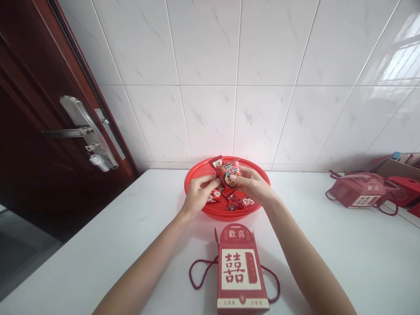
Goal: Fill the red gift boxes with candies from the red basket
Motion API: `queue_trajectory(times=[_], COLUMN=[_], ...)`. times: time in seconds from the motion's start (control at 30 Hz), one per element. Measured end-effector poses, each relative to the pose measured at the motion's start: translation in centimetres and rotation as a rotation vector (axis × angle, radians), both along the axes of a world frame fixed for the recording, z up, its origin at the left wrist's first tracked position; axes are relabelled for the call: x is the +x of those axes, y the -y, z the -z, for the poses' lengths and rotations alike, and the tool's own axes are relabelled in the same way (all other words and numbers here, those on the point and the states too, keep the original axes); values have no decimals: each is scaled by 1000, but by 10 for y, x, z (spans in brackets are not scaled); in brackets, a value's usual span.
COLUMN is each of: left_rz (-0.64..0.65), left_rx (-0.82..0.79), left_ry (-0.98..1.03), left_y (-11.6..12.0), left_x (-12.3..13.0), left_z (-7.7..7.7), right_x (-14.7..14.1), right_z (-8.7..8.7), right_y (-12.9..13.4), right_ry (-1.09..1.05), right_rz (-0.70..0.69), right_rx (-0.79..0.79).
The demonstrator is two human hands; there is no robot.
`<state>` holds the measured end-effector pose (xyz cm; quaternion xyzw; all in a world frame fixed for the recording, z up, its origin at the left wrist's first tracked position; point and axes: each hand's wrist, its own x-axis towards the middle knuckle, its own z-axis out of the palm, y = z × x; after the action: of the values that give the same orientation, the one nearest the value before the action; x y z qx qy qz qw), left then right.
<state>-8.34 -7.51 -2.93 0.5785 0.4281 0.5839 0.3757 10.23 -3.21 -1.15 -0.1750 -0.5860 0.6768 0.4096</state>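
Note:
Above the red plastic basket (226,215), my right hand (252,183) grips a shiny red snack packet (229,174), its thumb across the printed front. A small red packet with a white label (217,163) shows beside it, partly behind. My left hand (200,192) is closed in a pinch, its fingertips at the packet's lower left edge. Under the hands, several small red wrapped sweets (246,201) lie in the basket. Nearest to me stands a red and cream gift box (243,269) with Chinese characters, its top flaps up and a dark red cord loop on each side.
On the right, a similar red gift box (364,190) with cords lies near a cardboard box (393,168) and other red boxes. A white tabletop (147,218) meets the tiled wall (210,118). To the left is a dark wooden door (29,109) with a metal handle and keys.

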Motion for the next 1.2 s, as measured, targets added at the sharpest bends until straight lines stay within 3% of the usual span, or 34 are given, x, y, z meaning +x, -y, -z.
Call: queue_trajectory(times=[0.43,0.53,0.63,0.77,0.87,1.07,1.2], left_rz=[-7,-64,-42,274,368,389,352], left_rx=[4,2,6,-42,-86,-181,-192], left_ry=[-20,-61,-279,-739,-988,-1155,-1103], left_y=[4,6,17,47,68,80,82], left_x=[1,-2,-5,3,15,25,26], left_z=[-3,-6,-15,-27,-31,-25,-30], right_x=[1,5,16,32,40,46,49], right_z=[2,-1,-10,-24,-31,-37,-42], right_y=[-1,-1,0,5,8,15,20], right_ry=[-16,-37,-60,-75,-59,-38,-49], right_rz=[42,77,146,233,257,237,232], right_rx=[78,86,92,137,174,210,229])
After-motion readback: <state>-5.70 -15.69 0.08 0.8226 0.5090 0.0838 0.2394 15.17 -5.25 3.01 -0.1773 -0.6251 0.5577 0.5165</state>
